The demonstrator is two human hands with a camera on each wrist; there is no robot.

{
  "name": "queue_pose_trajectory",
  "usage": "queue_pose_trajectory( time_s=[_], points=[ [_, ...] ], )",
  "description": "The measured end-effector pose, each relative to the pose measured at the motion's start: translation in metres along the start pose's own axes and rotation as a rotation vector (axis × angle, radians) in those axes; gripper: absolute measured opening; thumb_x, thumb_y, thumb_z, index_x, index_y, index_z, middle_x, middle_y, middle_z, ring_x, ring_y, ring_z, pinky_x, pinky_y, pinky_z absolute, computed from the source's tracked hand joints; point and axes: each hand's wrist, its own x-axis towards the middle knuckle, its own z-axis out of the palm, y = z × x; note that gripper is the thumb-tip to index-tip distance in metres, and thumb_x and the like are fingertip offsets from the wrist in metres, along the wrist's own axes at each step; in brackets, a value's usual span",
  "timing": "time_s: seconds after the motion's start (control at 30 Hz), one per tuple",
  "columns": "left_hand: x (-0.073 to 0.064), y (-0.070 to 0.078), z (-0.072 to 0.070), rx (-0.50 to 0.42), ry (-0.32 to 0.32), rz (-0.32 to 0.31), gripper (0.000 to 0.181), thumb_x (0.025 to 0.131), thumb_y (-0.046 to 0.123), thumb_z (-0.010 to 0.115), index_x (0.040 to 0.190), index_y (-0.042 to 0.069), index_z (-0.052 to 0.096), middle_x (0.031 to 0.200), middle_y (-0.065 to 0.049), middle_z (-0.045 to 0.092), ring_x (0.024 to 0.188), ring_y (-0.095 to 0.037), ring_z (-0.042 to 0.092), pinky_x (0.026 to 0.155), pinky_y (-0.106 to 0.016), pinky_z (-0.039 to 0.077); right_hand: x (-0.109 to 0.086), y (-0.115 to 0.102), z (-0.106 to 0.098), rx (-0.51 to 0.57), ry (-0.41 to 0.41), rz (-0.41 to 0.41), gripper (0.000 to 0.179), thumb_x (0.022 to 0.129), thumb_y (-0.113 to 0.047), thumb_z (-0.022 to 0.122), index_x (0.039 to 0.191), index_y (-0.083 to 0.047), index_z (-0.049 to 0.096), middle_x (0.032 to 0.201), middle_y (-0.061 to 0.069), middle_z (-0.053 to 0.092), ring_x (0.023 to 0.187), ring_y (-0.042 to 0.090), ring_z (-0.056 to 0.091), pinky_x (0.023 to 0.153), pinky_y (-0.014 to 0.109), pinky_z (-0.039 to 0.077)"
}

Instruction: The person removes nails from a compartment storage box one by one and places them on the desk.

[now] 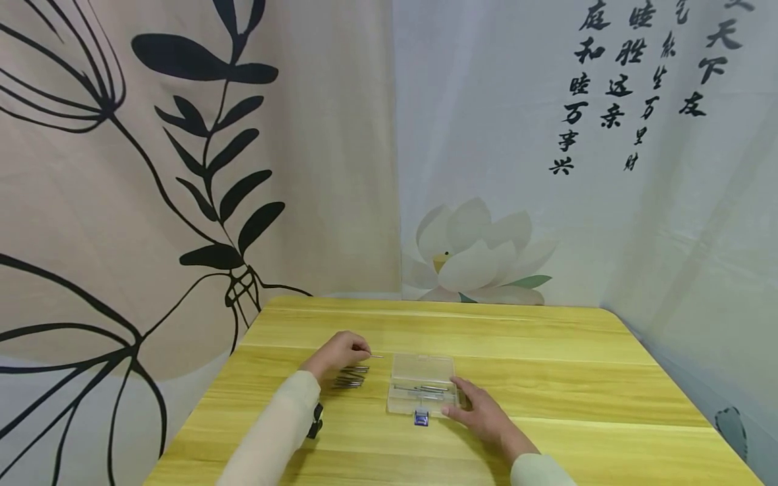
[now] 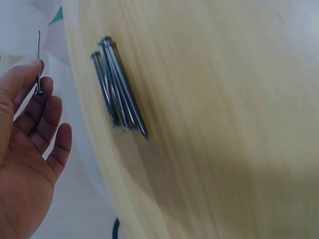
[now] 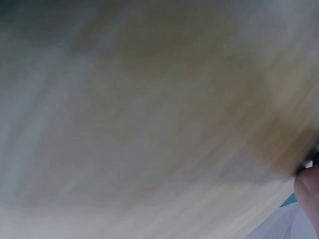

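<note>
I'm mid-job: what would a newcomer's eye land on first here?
Probably the bold black plant print on the backdrop at left. Over the yellow table, the left hand pinches a nail near a small pile of nails. An open clear box sits beside the right hand.

A yellow wood-grain counter (image 1: 547, 364) carries a bunch of nails (image 1: 350, 378) close under the left grip (image 1: 339, 353), an open clear box (image 1: 422, 369) at the right grip's (image 1: 486, 413) fingertips, and a small blue piece (image 1: 421, 418) left of its thumb.
</note>
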Motion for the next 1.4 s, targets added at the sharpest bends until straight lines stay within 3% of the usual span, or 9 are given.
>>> queue_pose_trajectory(
  time_s=[0.3, 1.07, 1.4],
  points=[
    [-0.006, -0.018, -0.006, -0.005, 0.031, -0.029, 0.015, 0.099, 0.013, 0.062, 0.098, 0.003, 0.073, 0.093, -0.01, 0.068, 0.075, -0.015, 0.053, 0.069, -0.034, 0.046, -0.001, 0.0, 0.0, -0.002, 0.002, 0.007, 0.072, 0.092, -0.041, 0.07, 0.151, -0.012, 0.041, 0.152, 0.025, 0.036, 0.138, 0.05, 0.03, 0.106, 0.068, 0.025],
    [-0.009, -0.037, -0.005, 0.003, 0.072, -0.133, 0.01, 0.095, 0.009, 0.066, 0.091, 0.006, 0.074, 0.086, 0.001, 0.067, 0.08, -0.015, 0.057, 0.075, -0.036, 0.05, -0.003, -0.003, -0.002, 0.029, -0.001, -0.005, 0.072, 0.092, -0.039, 0.07, 0.151, -0.01, 0.041, 0.153, 0.028, 0.032, 0.14, 0.051, 0.026, 0.108, 0.068, 0.02],
    [-0.005, -0.037, -0.002, 0.07, 0.06, -0.085, 0.011, 0.094, 0.009, 0.068, 0.087, 0.006, 0.076, 0.083, 0.0, 0.069, 0.075, -0.014, 0.058, 0.071, -0.034, 0.05, -0.002, -0.002, -0.002, 0.027, -0.004, 0.002, 0.072, 0.092, -0.04, 0.07, 0.151, -0.011, 0.041, 0.154, 0.027, 0.032, 0.14, 0.05, 0.025, 0.109, 0.067, 0.02]
  ],
)
